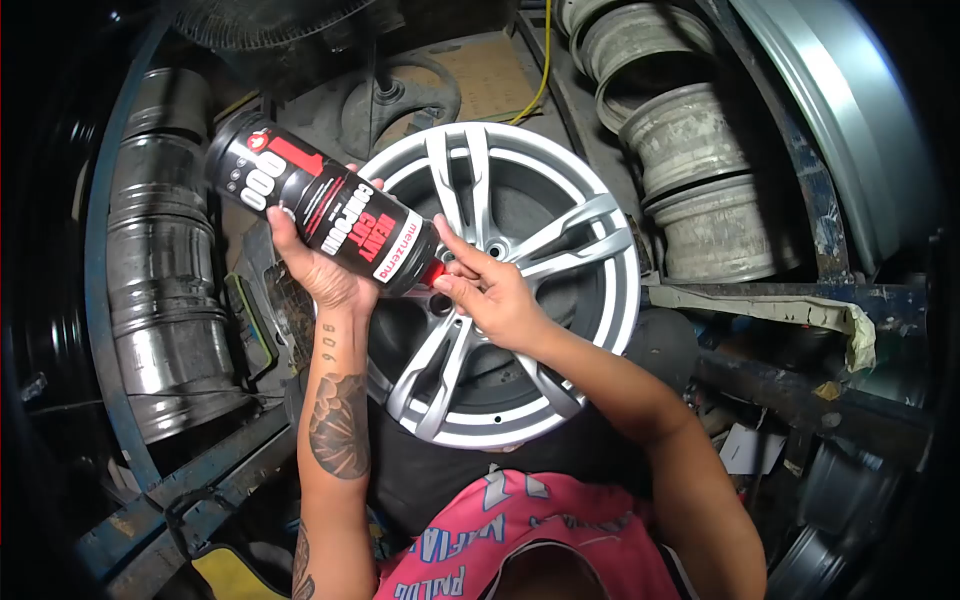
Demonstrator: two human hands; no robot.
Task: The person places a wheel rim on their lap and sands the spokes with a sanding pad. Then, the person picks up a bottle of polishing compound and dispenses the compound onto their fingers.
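Observation:
A black bottle of heavy cut compound (320, 205) lies tilted across my view, its base at upper left and its neck pointing down to the right. My left hand (335, 275) is wrapped around it from below, the thumb on the label. At the neck, the fingers of my right hand (490, 290) pinch the small red cap (432, 273). Behind both hands lies a silver alloy wheel rim (590, 240) with split double spokes. The bottle and my hands cover part of the rim's left side and hub.
Several worn steel rims stand stacked on a left rack (165, 275) and a right rack (700, 140). Beyond the alloy rim is a dark round base (435, 90) on the floor. A yellow cable (545, 65) runs down near the top. Blue metal frames edge both sides.

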